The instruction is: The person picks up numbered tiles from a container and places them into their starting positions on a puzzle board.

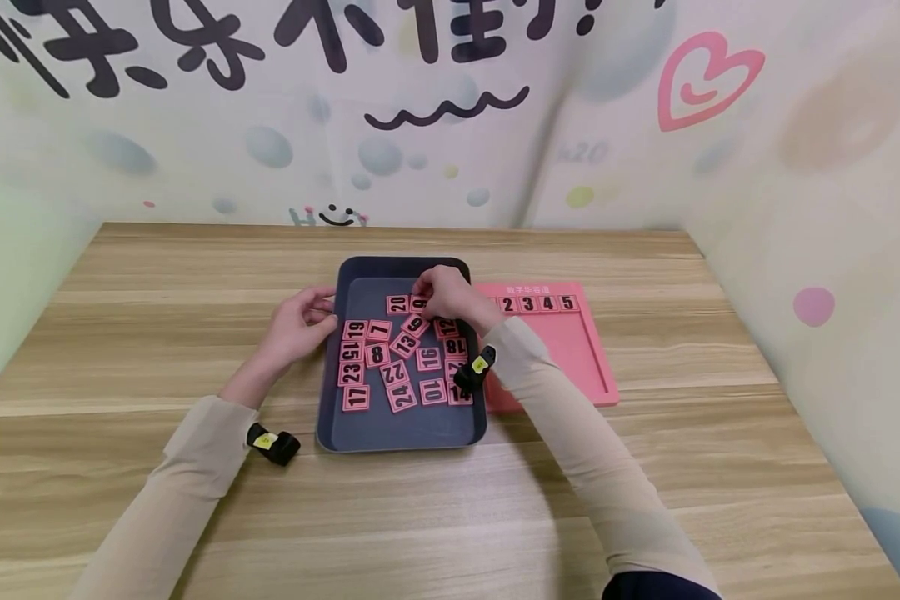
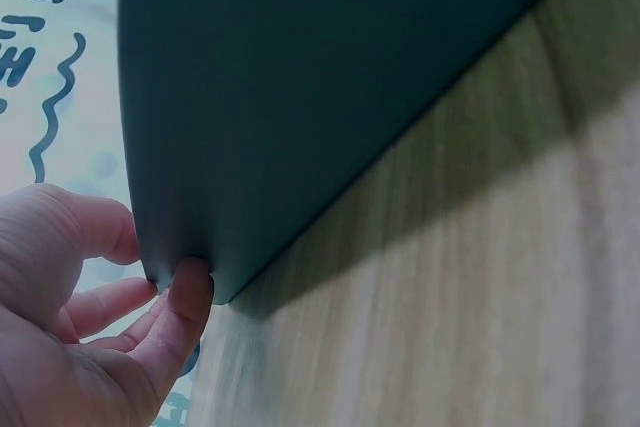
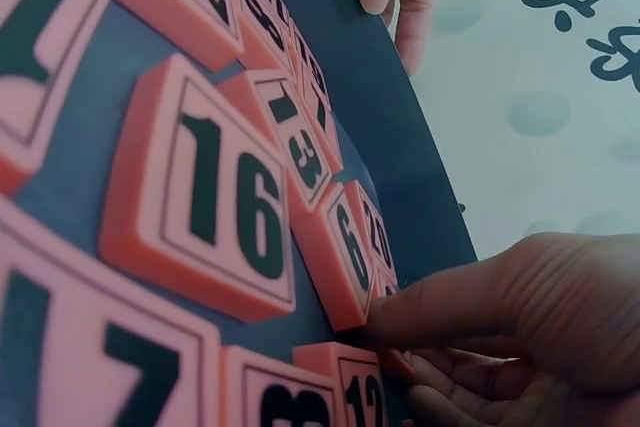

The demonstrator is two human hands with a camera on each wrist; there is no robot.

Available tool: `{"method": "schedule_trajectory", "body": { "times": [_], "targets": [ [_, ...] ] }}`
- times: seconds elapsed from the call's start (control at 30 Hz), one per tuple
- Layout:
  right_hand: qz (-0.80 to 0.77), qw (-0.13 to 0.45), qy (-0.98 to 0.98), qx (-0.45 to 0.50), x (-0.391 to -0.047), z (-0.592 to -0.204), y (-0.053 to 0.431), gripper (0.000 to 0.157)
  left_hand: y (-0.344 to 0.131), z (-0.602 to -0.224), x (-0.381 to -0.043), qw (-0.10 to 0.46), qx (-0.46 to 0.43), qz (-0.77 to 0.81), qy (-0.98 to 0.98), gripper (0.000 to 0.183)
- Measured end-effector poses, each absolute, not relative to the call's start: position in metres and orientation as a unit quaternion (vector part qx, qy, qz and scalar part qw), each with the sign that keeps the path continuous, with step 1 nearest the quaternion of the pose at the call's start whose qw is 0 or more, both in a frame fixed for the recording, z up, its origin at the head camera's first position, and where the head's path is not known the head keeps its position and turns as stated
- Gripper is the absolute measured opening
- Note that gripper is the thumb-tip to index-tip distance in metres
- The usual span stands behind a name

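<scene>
Beige sleeves [image 1: 607, 475] come nearest the head camera, running forward to a right hand [image 1: 450, 293] over the dark tray [image 1: 405, 429] and a left hand [image 1: 298, 323] at its left side. Between the right thumb and curled fingers, one number tile [image 1: 419, 305] is pinched, mostly covered; right by that thumb lies tile 6 [image 3: 350, 252], so a lift could plausibly knock it askew. Tile 20 [image 1: 397, 304], just left of the same fingertips, might be bumped too. Nearer the person than those fingers, the black wrist camera [image 1: 474, 371] hangs over the right-hand tiles and could drag them if the wrist dips. Right of the fingers, the pink board [image 1: 577, 342] bears a row ending in 5, which a low sleeve might disturb. As for pose, the right forearm slants inward across the board, thumb nearer the person than the fingertips; the left forearm reaches up from lower left, its digits pinching the tray's rim, one tip inside. Should that hold slacken, the tray might slide.
</scene>
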State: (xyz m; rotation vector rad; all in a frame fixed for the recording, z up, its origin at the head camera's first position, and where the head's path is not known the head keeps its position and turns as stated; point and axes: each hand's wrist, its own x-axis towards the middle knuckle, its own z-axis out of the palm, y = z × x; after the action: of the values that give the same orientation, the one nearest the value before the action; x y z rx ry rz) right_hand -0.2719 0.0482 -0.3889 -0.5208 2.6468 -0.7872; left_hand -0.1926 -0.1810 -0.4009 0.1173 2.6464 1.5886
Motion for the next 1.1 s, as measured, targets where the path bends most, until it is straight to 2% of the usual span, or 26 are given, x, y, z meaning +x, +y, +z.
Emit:
{"method": "schedule_trajectory", "body": {
  "times": [0.43, 0.9, 1.1],
  "targets": [
    [-0.295, 0.142, 0.926, -0.190, -0.269, -0.380, 0.055, 0.030, -0.179, -0.400, -0.194, 0.027, 0.039, 0.512, 0.858, 0.044],
    [-0.378, 0.099, 0.875, -0.285, -0.251, -0.353, 0.081, 0.030, -0.179, -0.401, -0.194, 0.025, 0.037, 0.504, 0.862, 0.044],
    [-0.394, 0.104, 0.863, -0.298, -0.246, -0.350, 0.098, 0.031, -0.178, -0.400, -0.192, 0.025, 0.031, 0.503, 0.864, 0.044]
  ]
}}
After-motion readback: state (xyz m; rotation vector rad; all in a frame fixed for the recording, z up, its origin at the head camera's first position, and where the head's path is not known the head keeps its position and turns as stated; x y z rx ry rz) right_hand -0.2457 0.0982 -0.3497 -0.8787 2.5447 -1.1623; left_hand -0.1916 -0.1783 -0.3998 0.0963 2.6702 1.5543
